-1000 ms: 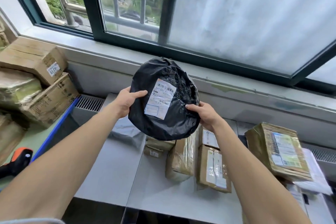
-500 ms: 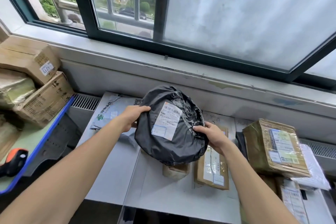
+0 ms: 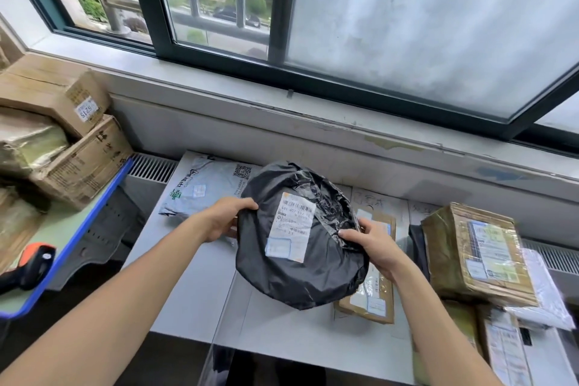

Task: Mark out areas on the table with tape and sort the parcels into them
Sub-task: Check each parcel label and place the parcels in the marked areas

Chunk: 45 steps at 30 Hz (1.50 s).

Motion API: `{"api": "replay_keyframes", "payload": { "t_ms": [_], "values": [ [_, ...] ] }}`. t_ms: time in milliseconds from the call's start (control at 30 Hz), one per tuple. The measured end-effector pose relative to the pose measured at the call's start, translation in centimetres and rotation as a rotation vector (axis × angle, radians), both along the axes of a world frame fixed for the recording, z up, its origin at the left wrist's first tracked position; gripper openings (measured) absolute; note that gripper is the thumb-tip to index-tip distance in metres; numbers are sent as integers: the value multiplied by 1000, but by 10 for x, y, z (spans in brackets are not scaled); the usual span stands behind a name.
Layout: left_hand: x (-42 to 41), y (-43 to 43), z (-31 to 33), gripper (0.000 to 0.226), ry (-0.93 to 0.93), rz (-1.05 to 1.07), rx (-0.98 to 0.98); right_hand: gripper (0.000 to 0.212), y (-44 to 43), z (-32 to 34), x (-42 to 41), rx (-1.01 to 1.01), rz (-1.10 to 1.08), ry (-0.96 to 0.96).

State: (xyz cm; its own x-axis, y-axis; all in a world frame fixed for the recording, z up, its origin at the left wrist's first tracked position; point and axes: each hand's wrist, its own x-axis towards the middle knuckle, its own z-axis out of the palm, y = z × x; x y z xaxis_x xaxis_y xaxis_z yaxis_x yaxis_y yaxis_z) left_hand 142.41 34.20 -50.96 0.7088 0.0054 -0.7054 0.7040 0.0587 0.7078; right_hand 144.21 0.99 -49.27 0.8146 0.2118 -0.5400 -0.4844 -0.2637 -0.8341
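L hand (image 3: 224,219) grips the left rim of the black bag parcel (image 3: 297,273), thumb on top and fingers curled under; R hand (image 3: 372,244) pinches the crumpled plastic at its right rim. Both are clenched on the pkg, prob. because the soft bag sags w/o support on two sides. It is tilted face-up so the white label (image 3: 289,227) can be read, likely to decide which area it goes to. The pkg sits low over the grey table (image 3: 188,291), between a grey mailer (image 3: 206,188) on the left and a flat carton (image 3: 372,294) it partly covers; whether it rests on anything can't be told. A taped box (image 3: 479,254) lies further right. Vs 1 s ago: the pkg was up at window height and has come down toward the tabletop, same grips, and the mailer is now uncovered.
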Motion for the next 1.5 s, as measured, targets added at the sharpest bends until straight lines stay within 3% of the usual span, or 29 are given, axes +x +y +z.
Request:
{"api": "replay_keyframes", "payload": {
  "t_ms": [167, 500, 800, 900, 1033, 1100, 1233, 1500],
  "values": [
    [-8, -3, -12, 16, 15, -1, 68, 36, 3, -13, -11, -147, 2, -31],
    [-10, -4, -8, 19, 3, 20, 122, 36, 5, -8, -19, -170, -19, -21],
    [-16, 8, -4, 46, -14, 55, 66, 53, 6, -3, -16, -145, -84, 9],
    [-14, 15, -10, 52, 5, 113, 135, 51, 10, 1, -14, -213, -165, -85],
    [-21, 36, -28, 49, 44, 223, 211, 32, 40, 20, -5, -250, -562, -340],
    [-24, 46, -36, 46, 55, 275, 237, 29, 73, 34, 3, -231, -632, -470],
    [-12, 58, -33, 35, -4, 369, 237, 40, 150, 55, 19, -295, -423, -693],
    [11, 107, -26, 31, -106, 386, 437, 47, 280, 47, 28, -313, 90, -706]
  ]
}}
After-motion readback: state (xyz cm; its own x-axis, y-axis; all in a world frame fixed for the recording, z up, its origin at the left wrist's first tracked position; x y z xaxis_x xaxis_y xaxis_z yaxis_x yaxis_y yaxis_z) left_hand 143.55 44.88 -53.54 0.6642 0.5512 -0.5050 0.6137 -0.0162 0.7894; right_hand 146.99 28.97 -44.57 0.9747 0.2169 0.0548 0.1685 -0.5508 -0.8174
